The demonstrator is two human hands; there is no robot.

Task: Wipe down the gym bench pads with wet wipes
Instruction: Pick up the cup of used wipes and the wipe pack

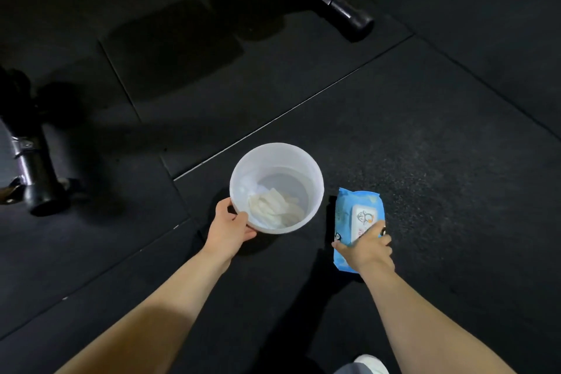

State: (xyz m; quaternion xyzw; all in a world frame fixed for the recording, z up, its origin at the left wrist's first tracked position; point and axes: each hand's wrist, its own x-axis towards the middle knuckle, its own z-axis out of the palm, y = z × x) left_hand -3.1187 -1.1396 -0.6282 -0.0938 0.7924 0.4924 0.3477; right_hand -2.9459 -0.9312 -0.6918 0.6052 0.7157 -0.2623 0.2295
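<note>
Bare-skinned, the left hand (231,225) curls round the near rim of a round translucent white plastic tub (315,191), thumb inside. Crumpled white used wipes (274,206) lie at the tub's bottom. Just beside it, the right hand (365,247) grips a light-blue soft pack of wet wipes (358,206), fingers over its white lid. Both rest on black rubber floor tiles (425,118). Black metal bench feet (343,6) stand well apart, farther off.

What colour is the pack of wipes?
Light blue, with a white lid; the head view shows the pack of wipes on the floor.
</note>
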